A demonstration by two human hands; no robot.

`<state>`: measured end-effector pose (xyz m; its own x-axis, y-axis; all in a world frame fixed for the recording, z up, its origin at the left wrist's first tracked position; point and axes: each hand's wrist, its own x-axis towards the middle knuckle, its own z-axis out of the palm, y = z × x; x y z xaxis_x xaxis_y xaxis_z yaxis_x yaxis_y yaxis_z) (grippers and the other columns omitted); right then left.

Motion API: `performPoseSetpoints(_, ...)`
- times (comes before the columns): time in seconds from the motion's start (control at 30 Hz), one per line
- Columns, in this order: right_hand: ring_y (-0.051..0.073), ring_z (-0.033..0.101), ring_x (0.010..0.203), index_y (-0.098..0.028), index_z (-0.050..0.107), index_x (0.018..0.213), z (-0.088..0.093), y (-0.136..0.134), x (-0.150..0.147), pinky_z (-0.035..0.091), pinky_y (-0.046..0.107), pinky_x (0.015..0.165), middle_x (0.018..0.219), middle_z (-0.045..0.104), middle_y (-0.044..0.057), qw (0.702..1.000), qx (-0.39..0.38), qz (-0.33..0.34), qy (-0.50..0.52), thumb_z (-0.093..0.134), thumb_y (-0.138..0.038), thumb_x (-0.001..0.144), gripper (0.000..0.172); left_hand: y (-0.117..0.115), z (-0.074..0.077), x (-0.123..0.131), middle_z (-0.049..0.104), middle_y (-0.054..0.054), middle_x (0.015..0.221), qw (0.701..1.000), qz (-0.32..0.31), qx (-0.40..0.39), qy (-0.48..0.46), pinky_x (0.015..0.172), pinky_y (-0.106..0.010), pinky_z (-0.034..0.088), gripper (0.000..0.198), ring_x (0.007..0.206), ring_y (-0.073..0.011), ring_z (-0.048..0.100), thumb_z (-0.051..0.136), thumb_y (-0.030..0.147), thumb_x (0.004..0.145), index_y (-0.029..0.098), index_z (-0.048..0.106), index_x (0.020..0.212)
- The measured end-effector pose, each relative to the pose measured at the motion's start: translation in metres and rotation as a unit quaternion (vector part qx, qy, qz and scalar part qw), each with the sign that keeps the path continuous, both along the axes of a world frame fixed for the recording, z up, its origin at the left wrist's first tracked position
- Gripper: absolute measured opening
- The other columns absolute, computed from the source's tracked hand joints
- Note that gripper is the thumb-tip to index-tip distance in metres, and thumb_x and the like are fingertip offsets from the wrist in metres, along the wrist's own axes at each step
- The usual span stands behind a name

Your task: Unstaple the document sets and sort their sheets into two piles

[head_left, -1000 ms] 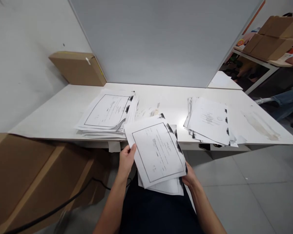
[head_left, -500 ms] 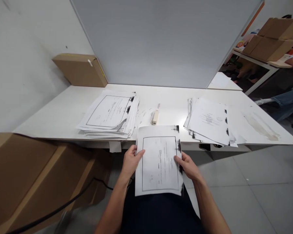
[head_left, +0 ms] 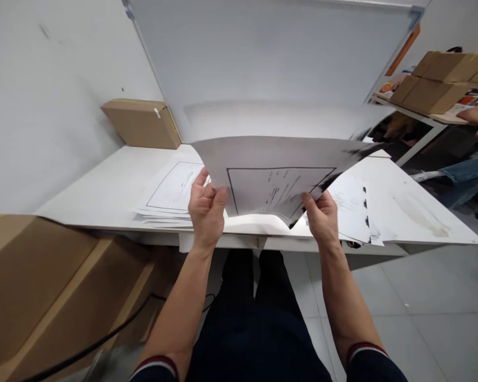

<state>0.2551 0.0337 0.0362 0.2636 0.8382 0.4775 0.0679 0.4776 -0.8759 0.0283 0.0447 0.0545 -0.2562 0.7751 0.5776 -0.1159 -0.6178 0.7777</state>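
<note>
A printed paper sheet (head_left: 279, 185) with a black frame and dark blotches along its right edge is held up over the table's front edge, bowed and tilted. My left hand (head_left: 207, 209) grips its left side, thumb on the near face. On the right side, my right hand (head_left: 322, 215) pinches it the same way. Whether it is one sheet or a few together, I cannot tell. Behind my left hand lies a stack of framed sheets (head_left: 171, 185), partly covered. A second paper stack (head_left: 352, 207), with black smudges, shows past my right hand.
The white table (head_left: 398, 201) bears a cardboard box (head_left: 141, 124) at its back left. A white board (head_left: 271, 58) stands along the back. Large cardboard (head_left: 43, 286) and a black cable (head_left: 115, 331) are at lower left. At far right, a person's arm (head_left: 476, 114) is near stacked boxes (head_left: 434, 85).
Both hands have raised the sheet up and away from my lap, and it now bends and tilts over the table. The small beige object on the table is now hidden behind it.
</note>
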Motion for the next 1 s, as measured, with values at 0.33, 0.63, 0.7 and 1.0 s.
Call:
performPoseSetpoints(0.33,0.022,0.057,0.103,-0.022,0.056,0.108,-0.031,0.011,-0.005,0.045,0.036,0.089,0.109,0.065,0.007,0.995,-0.094,0.042,-0.019,0.057,-0.043,0.08,0.035,0.0,-0.02,0.006,0.067,-0.003,0.086,0.996,0.008,-0.081,0.023,0.081,-0.028,0.048,0.03,0.09,-0.0171,0.061,0.063,0.043,0.076,0.017,0.065,0.091)
performPoseSetpoints(0.63,0.019,0.059,0.101,-0.023,0.061,0.1,-0.048,0.014,-0.004,0.043,0.034,0.091,0.105,0.067,0.003,0.993,-0.091,0.073,0.028,0.063,-0.036,0.076,0.028,0.002,-0.035,0.001,0.062,0.001,0.07,0.993,0.009,-0.112,0.03,0.068,-0.024,0.045,0.026,0.073,-0.0132,0.056,0.062,0.042,0.077,0.016,0.065,0.079)
performPoseSetpoints(0.7,0.019,0.061,0.096,-0.022,0.064,0.095,-0.05,0.016,-0.001,0.045,0.033,0.087,0.096,0.069,0.002,0.991,-0.115,0.07,0.019,0.065,-0.037,0.074,0.026,0.004,-0.038,0.003,0.063,0.0,0.073,0.993,0.004,-0.119,0.009,0.069,-0.024,0.046,0.026,0.074,-0.0134,0.056,0.061,0.043,0.077,0.017,0.065,0.082)
performPoseSetpoints(1.0,0.019,0.063,0.078,-0.021,0.067,0.089,0.036,-0.01,0.037,0.047,0.028,0.07,0.082,0.07,0.0,0.935,-0.048,-0.056,-0.347,0.057,-0.035,0.082,0.019,0.009,-0.044,-0.012,0.062,0.002,0.081,0.992,-0.024,-0.113,-0.049,0.073,-0.026,0.049,0.037,0.074,-0.0116,0.06,0.073,0.037,0.066,0.022,0.057,0.096)
